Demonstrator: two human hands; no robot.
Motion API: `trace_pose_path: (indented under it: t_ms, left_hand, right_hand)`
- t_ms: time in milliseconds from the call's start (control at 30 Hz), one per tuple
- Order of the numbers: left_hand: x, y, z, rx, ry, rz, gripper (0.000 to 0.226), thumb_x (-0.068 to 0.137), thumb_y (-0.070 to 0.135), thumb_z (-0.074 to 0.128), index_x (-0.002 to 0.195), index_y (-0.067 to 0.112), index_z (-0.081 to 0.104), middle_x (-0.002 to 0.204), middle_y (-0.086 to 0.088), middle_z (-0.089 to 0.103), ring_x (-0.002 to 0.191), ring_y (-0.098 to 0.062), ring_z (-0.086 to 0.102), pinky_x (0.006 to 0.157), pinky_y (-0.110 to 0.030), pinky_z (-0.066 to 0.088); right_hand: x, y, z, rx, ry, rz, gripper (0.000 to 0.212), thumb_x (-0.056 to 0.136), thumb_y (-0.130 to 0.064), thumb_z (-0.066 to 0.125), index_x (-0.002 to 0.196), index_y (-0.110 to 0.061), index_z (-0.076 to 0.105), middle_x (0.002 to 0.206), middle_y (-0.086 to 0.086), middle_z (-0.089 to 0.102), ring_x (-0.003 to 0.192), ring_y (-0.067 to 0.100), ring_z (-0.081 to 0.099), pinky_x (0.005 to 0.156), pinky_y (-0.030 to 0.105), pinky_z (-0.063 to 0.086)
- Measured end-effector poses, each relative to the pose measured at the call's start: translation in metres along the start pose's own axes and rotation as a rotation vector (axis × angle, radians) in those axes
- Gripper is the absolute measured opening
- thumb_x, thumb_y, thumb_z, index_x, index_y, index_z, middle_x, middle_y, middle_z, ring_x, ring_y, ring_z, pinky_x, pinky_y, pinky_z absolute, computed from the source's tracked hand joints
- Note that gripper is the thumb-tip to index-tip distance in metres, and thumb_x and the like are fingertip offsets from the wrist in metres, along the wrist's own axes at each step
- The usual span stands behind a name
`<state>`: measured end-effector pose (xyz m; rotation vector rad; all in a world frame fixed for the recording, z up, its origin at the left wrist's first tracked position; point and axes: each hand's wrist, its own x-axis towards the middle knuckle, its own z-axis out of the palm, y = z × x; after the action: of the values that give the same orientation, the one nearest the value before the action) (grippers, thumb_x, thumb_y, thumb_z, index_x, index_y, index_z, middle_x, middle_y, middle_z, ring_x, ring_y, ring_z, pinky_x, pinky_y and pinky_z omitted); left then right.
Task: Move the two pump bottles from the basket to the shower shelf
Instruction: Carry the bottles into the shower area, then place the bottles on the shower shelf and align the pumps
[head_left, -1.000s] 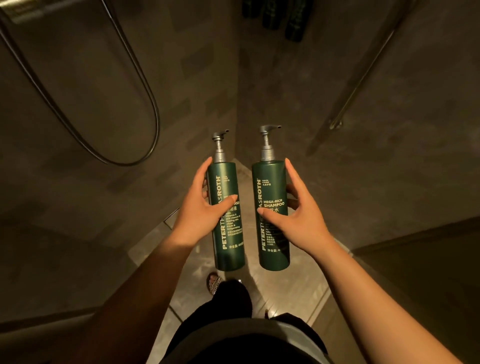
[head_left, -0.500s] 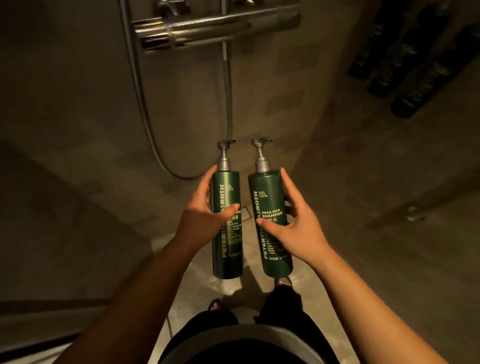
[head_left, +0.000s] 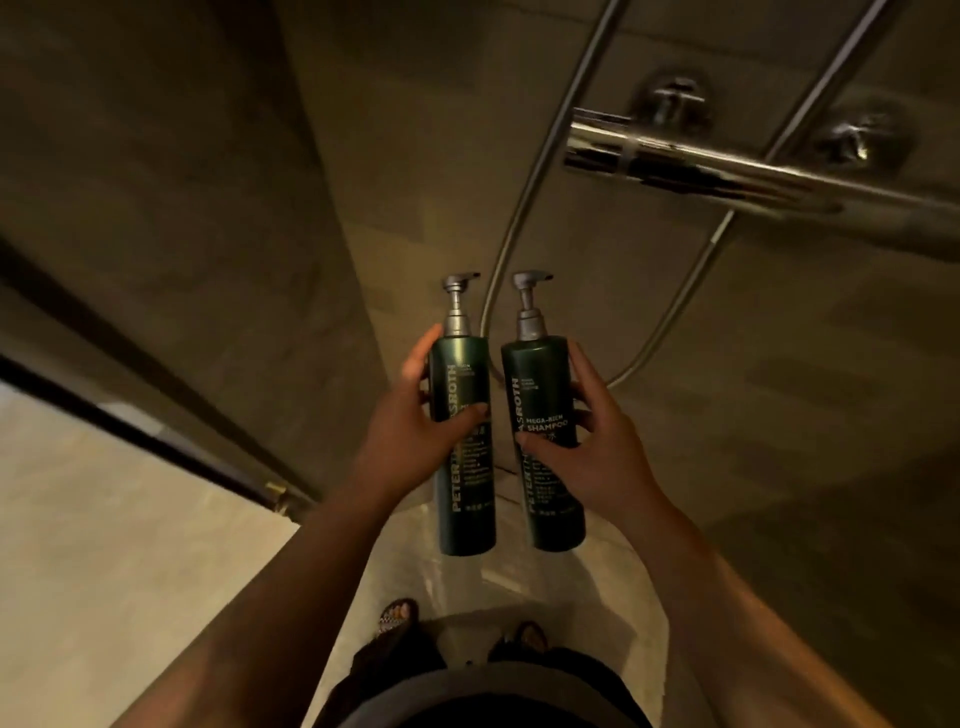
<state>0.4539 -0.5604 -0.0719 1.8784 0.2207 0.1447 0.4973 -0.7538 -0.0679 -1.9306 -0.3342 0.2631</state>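
Observation:
Two dark green pump bottles with grey pump heads are held upright side by side in mid-air at the centre of the view. My left hand (head_left: 415, 431) grips the left pump bottle (head_left: 466, 499) around its middle. My right hand (head_left: 597, 447) grips the right pump bottle (head_left: 553, 499), labelled shampoo, the same way. The bottles are a small gap apart. Neither a basket nor a shower shelf is in view.
A chrome shower mixer bar (head_left: 727, 171) juts out at the upper right, with a metal hose (head_left: 524, 218) looping down the tiled wall behind the bottles. A dark door frame (head_left: 156, 431) runs diagonally at the left over a pale floor (head_left: 104, 545). My feet (head_left: 397, 613) show below.
The view has swung leftward: the mixer bar slid from the top centre to the upper right, and the dark bottles seen at the upper right have left view. Both hands keep their bottles.

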Motion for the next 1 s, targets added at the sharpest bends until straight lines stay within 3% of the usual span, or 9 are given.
trace_pose_path:
  t_ms: [67,133,200,267,367,467,633,867,1000]
  left_hand:
    - [-0.008,0.000,-0.002,0.023,0.093,-0.008,0.089,0.073,0.024,0.075,0.138,0.049,0.021,0.117,0.030,0.047,0.106,0.012,0.050,0.086,-0.017,0.044]
    - [-0.015,-0.001,-0.005,0.047,0.178,-0.019,0.089,0.073,0.023,0.075,0.139,0.048,0.021,0.115,0.032,0.047,0.104,0.018,0.049,0.080,-0.010,0.044]
    - [-0.021,0.001,-0.011,0.045,0.266,-0.056,0.088,0.071,0.026,0.075,0.132,0.058,0.021,0.109,0.041,0.044,0.097,0.028,0.045,0.070,-0.005,0.041]
    - [-0.027,0.007,-0.018,0.035,0.352,-0.087,0.086,0.069,0.030,0.077,0.124,0.068,0.021,0.101,0.049,0.041,0.091,0.033,0.042,0.063,-0.002,0.038]
    - [-0.034,0.016,-0.031,0.052,0.429,-0.071,0.085,0.069,0.036,0.077,0.127,0.066,0.022,0.105,0.048,0.038,0.091,0.033,0.041,0.066,0.000,0.037]
    - [-0.036,0.025,-0.049,0.077,0.462,-0.029,0.085,0.070,0.037,0.076,0.133,0.059,0.021,0.114,0.041,0.039,0.095,0.029,0.042,0.073,-0.006,0.036]
    - [-0.033,0.045,-0.081,0.105,0.480,0.052,0.086,0.071,0.034,0.076,0.137,0.051,0.023,0.117,0.038,0.039,0.096,0.031,0.041,0.068,0.004,0.037]
    - [-0.027,0.075,-0.118,0.146,0.485,0.171,0.085,0.071,0.033,0.076,0.135,0.053,0.024,0.117,0.039,0.038,0.097,0.032,0.040,0.067,0.006,0.035]
    - [-0.022,0.096,-0.140,0.167,0.497,0.238,0.084,0.071,0.035,0.076,0.134,0.056,0.023,0.115,0.041,0.038,0.097,0.033,0.038,0.066,0.008,0.033]
  right_hand:
    - [0.011,0.000,0.001,-0.002,-0.100,-0.027,0.101,0.069,-0.015,0.078,0.129,-0.067,0.016,0.101,-0.060,0.040,0.098,-0.027,0.045,0.065,0.006,0.043]
    - [0.023,0.000,0.005,0.014,-0.178,-0.050,0.101,0.069,-0.016,0.079,0.128,-0.069,0.017,0.104,-0.058,0.041,0.101,-0.025,0.044,0.075,0.016,0.043]
    - [0.033,-0.004,0.012,0.028,-0.256,-0.075,0.100,0.069,-0.016,0.079,0.128,-0.069,0.018,0.106,-0.055,0.043,0.103,-0.023,0.045,0.077,0.020,0.046]
    - [0.042,-0.012,0.018,0.030,-0.321,-0.107,0.102,0.069,-0.015,0.078,0.131,-0.066,0.017,0.103,-0.056,0.046,0.100,-0.023,0.048,0.071,0.012,0.048]
    - [0.051,-0.026,0.026,0.060,-0.384,-0.150,0.100,0.069,-0.014,0.078,0.134,-0.062,0.018,0.098,-0.057,0.046,0.096,-0.025,0.049,0.064,0.000,0.042]
    - [0.055,-0.043,0.035,0.134,-0.412,-0.172,0.099,0.068,-0.013,0.078,0.132,-0.064,0.022,0.101,-0.057,0.046,0.098,-0.025,0.048,0.065,0.001,0.044]
    - [0.060,-0.079,0.046,0.189,-0.418,-0.253,0.097,0.071,-0.009,0.077,0.138,-0.052,0.022,0.108,-0.054,0.046,0.103,-0.023,0.046,0.070,-0.001,0.041]
    - [0.070,-0.126,0.054,0.219,-0.359,-0.364,0.098,0.071,-0.005,0.077,0.133,-0.057,0.021,0.101,-0.058,0.045,0.098,-0.028,0.046,0.066,-0.003,0.039]
    - [0.075,-0.154,0.055,0.239,-0.343,-0.420,0.098,0.070,-0.009,0.078,0.133,-0.059,0.021,0.112,-0.041,0.045,0.098,-0.028,0.045,0.067,-0.002,0.040]
